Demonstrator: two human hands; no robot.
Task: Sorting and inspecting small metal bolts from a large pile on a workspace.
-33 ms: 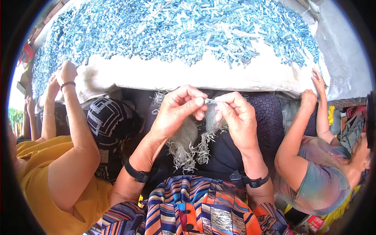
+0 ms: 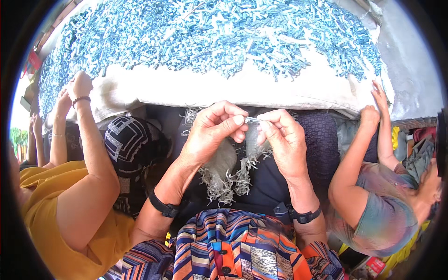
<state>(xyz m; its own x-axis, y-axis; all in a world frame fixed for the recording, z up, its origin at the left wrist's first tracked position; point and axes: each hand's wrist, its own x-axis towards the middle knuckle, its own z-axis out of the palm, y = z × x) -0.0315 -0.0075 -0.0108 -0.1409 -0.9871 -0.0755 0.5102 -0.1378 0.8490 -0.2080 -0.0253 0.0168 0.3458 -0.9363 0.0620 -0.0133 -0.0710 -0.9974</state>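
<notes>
A small, shiny, tube-like piece (image 2: 252, 120) lies level between my two hands, in front of the table's near edge. The thumb and forefinger of my left hand (image 2: 213, 127) pinch its left end. Its right end is between the thumb and fingers of my right hand (image 2: 284, 140). Both ends are partly covered by my fingertips. Beyond my hands, a wide heap of small blue and silvery tubes (image 2: 186, 42) is spread over a white cloth (image 2: 196, 88). Below my fingers, grey woven fabric with frayed ends (image 2: 219, 170) hangs over my lap.
On my left sits a person in a mustard top (image 2: 88, 205), hands at the cloth's edge. To my right, another person in a grey-green top (image 2: 385, 219) also reaches to the edge. A patterned black cloth (image 2: 130, 140) covers a knee at left. Folded clothes (image 2: 417, 156) lie far right.
</notes>
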